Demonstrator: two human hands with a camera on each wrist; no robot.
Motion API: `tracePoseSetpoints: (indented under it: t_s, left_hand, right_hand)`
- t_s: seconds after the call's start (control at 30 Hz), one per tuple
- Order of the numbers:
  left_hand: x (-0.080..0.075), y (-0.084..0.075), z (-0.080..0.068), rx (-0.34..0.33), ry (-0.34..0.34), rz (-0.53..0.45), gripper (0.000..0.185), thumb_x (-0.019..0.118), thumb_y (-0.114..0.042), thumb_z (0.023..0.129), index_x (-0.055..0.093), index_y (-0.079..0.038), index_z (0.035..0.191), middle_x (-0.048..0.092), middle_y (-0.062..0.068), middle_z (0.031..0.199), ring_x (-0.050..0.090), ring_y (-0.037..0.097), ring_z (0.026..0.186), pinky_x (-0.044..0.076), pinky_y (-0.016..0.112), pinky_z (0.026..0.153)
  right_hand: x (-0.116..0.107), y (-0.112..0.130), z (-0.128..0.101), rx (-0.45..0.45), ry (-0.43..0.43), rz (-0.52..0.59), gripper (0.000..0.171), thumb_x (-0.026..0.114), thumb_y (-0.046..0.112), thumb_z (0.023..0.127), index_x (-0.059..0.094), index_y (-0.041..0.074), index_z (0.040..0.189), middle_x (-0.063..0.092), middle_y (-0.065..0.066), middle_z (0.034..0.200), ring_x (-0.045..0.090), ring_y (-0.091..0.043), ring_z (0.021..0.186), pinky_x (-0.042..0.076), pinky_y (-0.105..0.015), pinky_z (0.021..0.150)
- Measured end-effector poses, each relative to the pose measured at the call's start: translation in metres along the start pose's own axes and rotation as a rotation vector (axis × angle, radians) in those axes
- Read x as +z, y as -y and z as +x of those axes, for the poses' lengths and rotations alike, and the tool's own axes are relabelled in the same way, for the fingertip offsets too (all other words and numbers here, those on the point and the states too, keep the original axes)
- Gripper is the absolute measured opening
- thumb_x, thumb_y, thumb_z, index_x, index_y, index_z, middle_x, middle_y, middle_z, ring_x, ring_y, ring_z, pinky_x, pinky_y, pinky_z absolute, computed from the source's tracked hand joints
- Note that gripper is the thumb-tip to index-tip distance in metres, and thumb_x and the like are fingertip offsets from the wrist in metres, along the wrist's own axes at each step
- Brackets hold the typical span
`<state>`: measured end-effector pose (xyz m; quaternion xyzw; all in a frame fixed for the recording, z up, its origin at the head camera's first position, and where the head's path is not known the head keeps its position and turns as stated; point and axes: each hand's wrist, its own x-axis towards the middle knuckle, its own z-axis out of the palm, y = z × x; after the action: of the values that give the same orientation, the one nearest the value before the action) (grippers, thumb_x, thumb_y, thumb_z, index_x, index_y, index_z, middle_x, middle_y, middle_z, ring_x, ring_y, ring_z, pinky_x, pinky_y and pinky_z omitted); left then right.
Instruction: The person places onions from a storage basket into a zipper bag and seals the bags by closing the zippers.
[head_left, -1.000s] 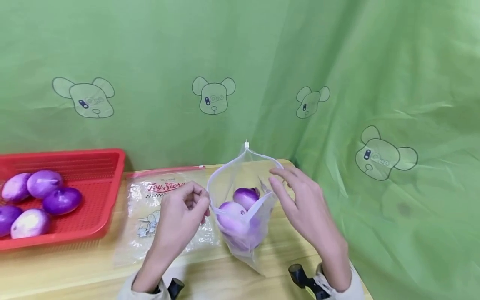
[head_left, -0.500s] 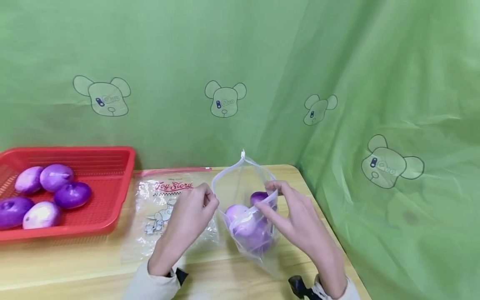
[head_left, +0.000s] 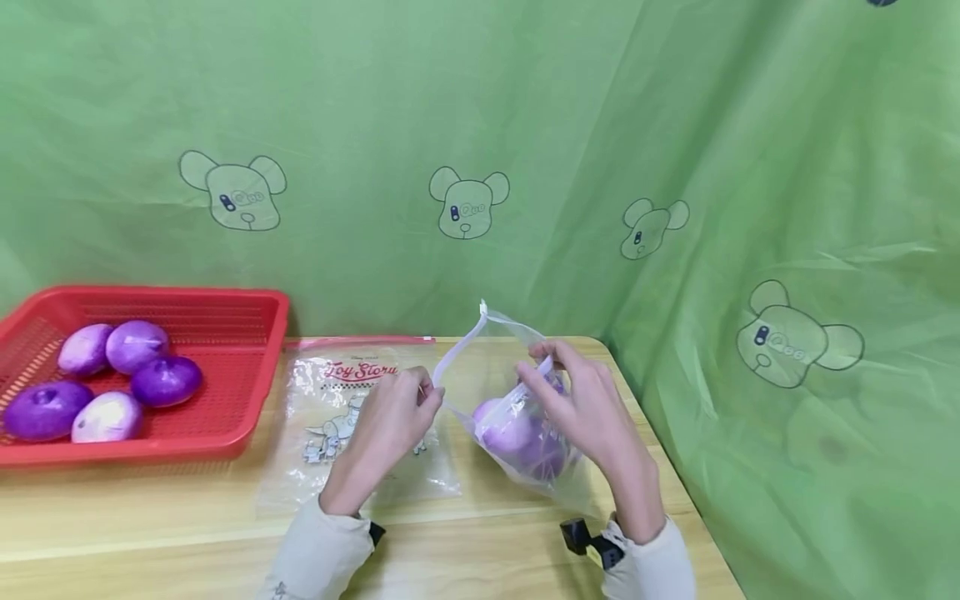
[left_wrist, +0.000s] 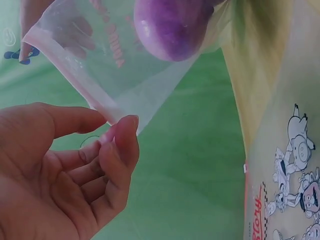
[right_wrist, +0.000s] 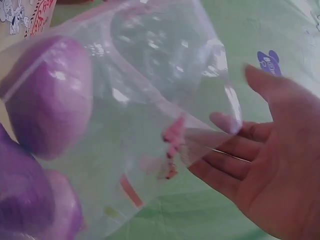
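A clear zip bag [head_left: 491, 454] with a white slider at its far end holds several purple onions [head_left: 506, 427] and leans to the right. My left hand [head_left: 393, 417] pinches the left end of its white zip rim between thumb and forefinger, plainly so in the left wrist view, where an onion [left_wrist: 172, 30] shows inside. At the opposite rim is my right hand [head_left: 600, 417]. Seen from the right wrist, its fingers [right_wrist: 235, 150] touch the bag's edge, partly behind the plastic, while the thumb stands apart. Onions [right_wrist: 50, 95] show through the plastic there too.
A red plastic basket [head_left: 258, 400] with several purple onions [head_left: 167, 381] stands on the left of the wooden table [head_left: 187, 533]. Another clear zip bag [head_left: 360, 483], printed and red-zipped, lies flat beneath my left forearm. Green curtain [head_left: 360, 267] hangs behind and on the right.
The head view has turned left, so the basket shows more fully. My right hand has come inward at the rim, and the bag's mouth has narrowed. The left hand keeps its pinch.
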<state>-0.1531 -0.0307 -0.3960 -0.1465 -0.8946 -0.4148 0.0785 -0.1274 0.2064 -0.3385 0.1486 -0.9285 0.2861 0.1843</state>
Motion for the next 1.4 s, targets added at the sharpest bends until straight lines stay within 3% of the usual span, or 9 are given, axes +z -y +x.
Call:
tracePoseSetpoints:
  t_s: [0.13,0.27,0.43,0.6,0.77,0.83,1.1,1.27,1.4]
  left_hand:
    - [-0.003,0.003,0.000,-0.010,-0.038,0.020,0.015,0.068,-0.013,0.093,0.067,-0.005,0.080,0.055,-0.002,0.057,0.043,0.009,0.041,0.032,0.021,0.034]
    - [-0.008,0.003,0.000,-0.019,-0.058,0.017,0.014,0.067,-0.014,0.093,0.067,-0.005,0.082,0.055,-0.003,0.057,0.044,0.009,0.041,0.034,0.022,0.033]
    - [-0.013,0.005,0.002,-0.017,-0.067,0.030,0.013,0.067,-0.013,0.093,0.067,-0.005,0.083,0.057,-0.002,0.059,0.046,0.010,0.042,0.037,0.023,0.034]
    - [-0.018,0.008,0.005,-0.022,-0.074,0.058,0.012,0.067,-0.013,0.093,0.066,-0.006,0.083,0.056,-0.002,0.059,0.045,0.010,0.045,0.038,0.024,0.039]
    - [-0.025,0.011,0.006,-0.025,-0.085,0.064,0.012,0.066,-0.013,0.093,0.065,-0.008,0.082,0.055,-0.002,0.059,0.045,0.011,0.047,0.038,0.026,0.044]
    - [-0.027,0.014,0.006,-0.035,-0.072,0.072,0.011,0.066,-0.014,0.093,0.065,-0.008,0.084,0.055,-0.002,0.061,0.047,0.012,0.049,0.040,0.027,0.046]
    - [-0.037,0.018,0.001,-0.077,0.045,0.093,0.015,0.066,-0.019,0.094,0.066,-0.006,0.103,0.067,0.005,0.080,0.058,0.015,0.062,0.048,0.030,0.057]
    - [-0.046,0.029,-0.007,-0.091,0.006,0.104,0.021,0.065,-0.020,0.095,0.066,-0.007,0.112,0.070,0.010,0.100,0.065,0.021,0.079,0.055,0.034,0.066]
    - [-0.053,0.049,-0.017,-0.050,-0.078,0.128,0.023,0.066,-0.015,0.094,0.064,-0.004,0.114,0.069,0.014,0.107,0.065,0.030,0.093,0.057,0.044,0.078]
  right_hand:
    - [0.010,0.000,0.010,-0.052,-0.071,-0.015,0.023,0.061,0.032,0.100,0.070,0.010,0.104,0.070,0.002,0.082,0.043,-0.010,0.049,0.039,-0.026,0.046]
    - [0.016,0.003,0.016,-0.089,-0.094,-0.045,0.012,0.062,0.016,0.094,0.070,0.009,0.100,0.068,0.000,0.078,0.033,-0.007,0.041,0.032,-0.024,0.037]
    - [0.025,0.004,0.020,-0.088,-0.059,-0.045,0.021,0.060,0.012,0.092,0.071,0.006,0.110,0.072,-0.005,0.086,0.031,-0.007,0.040,0.033,-0.025,0.036]
    - [0.031,0.000,0.020,-0.063,-0.079,0.010,0.026,0.062,0.009,0.091,0.072,0.006,0.115,0.069,-0.004,0.083,0.028,-0.006,0.040,0.030,-0.025,0.034]
    - [0.038,-0.003,0.019,-0.070,-0.077,0.037,0.027,0.064,0.011,0.091,0.072,0.007,0.117,0.074,-0.008,0.102,0.025,-0.003,0.040,0.031,-0.025,0.037]
    - [0.041,-0.002,0.019,-0.071,-0.073,0.042,0.027,0.064,0.012,0.092,0.072,0.007,0.117,0.074,-0.009,0.110,0.024,-0.003,0.040,0.032,-0.026,0.038]
    - [0.039,-0.004,0.018,-0.054,-0.060,0.067,0.029,0.064,0.012,0.093,0.070,0.006,0.121,0.073,-0.011,0.112,0.026,-0.005,0.039,0.033,-0.025,0.037]
    - [0.036,-0.006,0.017,-0.038,-0.057,0.077,0.030,0.064,0.012,0.093,0.069,0.007,0.122,0.073,-0.010,0.112,0.027,-0.005,0.039,0.031,-0.025,0.035]
    - [0.036,-0.009,0.016,-0.034,-0.048,0.084,0.030,0.063,0.011,0.093,0.069,0.006,0.122,0.072,-0.011,0.116,0.027,-0.005,0.039,0.032,-0.025,0.036]
